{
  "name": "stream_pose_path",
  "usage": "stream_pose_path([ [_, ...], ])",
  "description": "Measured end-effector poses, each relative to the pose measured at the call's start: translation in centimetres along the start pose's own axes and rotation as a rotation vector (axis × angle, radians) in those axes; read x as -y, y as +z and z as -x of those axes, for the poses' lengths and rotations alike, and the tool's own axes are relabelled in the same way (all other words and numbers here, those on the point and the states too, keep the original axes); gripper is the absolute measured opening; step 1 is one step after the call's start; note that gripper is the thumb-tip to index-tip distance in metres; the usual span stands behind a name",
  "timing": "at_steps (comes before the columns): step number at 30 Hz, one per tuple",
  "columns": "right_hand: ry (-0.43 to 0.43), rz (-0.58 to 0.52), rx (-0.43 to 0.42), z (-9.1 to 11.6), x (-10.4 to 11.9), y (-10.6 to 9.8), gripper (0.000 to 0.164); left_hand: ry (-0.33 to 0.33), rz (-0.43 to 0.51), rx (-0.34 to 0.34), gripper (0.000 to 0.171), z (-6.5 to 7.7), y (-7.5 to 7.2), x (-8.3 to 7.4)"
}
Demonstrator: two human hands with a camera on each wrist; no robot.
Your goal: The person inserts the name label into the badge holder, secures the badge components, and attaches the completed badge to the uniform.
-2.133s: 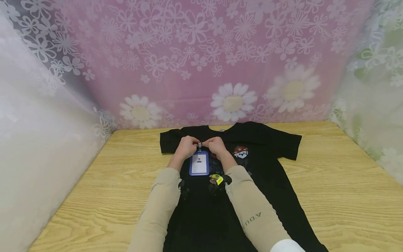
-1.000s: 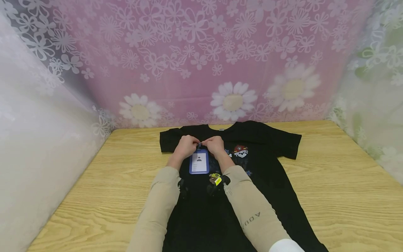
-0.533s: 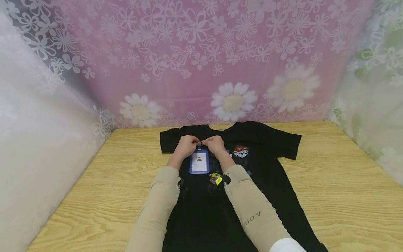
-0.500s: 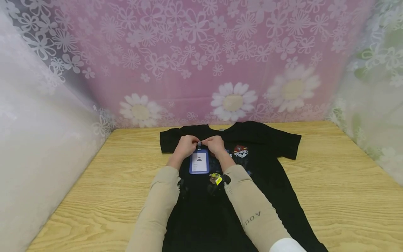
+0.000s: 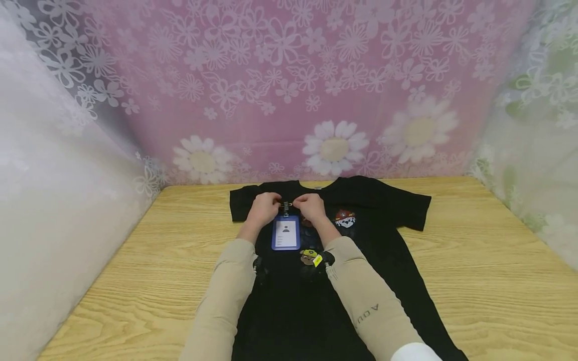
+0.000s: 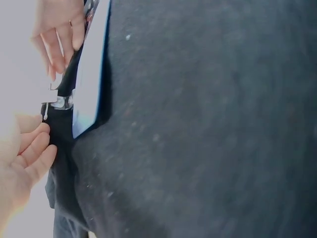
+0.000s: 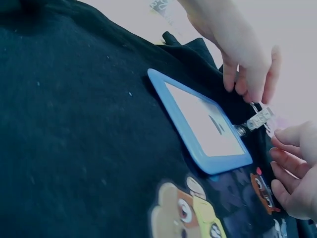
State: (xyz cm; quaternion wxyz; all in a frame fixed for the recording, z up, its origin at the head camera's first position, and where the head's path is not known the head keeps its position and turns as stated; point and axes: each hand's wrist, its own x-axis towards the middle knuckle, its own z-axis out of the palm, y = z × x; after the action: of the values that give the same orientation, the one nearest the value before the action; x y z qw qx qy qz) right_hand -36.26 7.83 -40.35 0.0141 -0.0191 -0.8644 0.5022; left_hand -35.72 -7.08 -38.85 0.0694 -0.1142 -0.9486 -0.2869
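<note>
A blue ID badge holder (image 5: 286, 233) with a white card lies on the upper chest of a black T-shirt (image 5: 307, 311). Its short strap with a metal snap (image 7: 258, 119) hangs from a thin metal safety pin (image 5: 287, 204), which lies crosswise between both hands. My left hand (image 5: 265, 208) pinches the pin's left end between thumb and forefinger, its other fingers loosely bent. At the opposite end, the thumb and forefinger of my right hand (image 5: 311, 208) pinch the tip. The strap's middle shows between the fingertips, and the pin's ends are partly covered by them.
The shirt is spread on a wood-grain table (image 5: 149, 281), collar toward the back. Cartoon dog prints, one in a red hat (image 5: 345, 219), decorate its chest. A pink floral curtain (image 5: 280, 90) hangs behind the table, with pale curtains at both sides.
Both hands have drawn slightly apart, left hand leftward and right hand rightward, so more of the pin and strap shows between them. The badge has stayed nearly in place.
</note>
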Motion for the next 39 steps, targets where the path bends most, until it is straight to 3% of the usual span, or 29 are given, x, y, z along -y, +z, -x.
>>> stream_pose_path([
  [8,-0.155,0.134,-0.009,-0.2,0.2,-2.9,0.029,0.033,-0.102,-0.074,0.024,0.0,-1.5,-0.4],
  [14,-0.268,0.283,-0.008,-0.3,-0.1,-5.8,0.036,0.060,-0.179,-0.085,0.025,0.1,-2.4,-0.6],
  [29,-0.464,0.777,0.022,0.5,-3.7,-13.7,0.043,0.108,-0.386,0.012,0.034,1.3,-3.5,0.8],
  [39,-0.478,1.005,0.196,1.7,-7.1,-18.1,0.045,-0.036,-0.440,0.194,0.040,1.8,-3.0,1.6],
])
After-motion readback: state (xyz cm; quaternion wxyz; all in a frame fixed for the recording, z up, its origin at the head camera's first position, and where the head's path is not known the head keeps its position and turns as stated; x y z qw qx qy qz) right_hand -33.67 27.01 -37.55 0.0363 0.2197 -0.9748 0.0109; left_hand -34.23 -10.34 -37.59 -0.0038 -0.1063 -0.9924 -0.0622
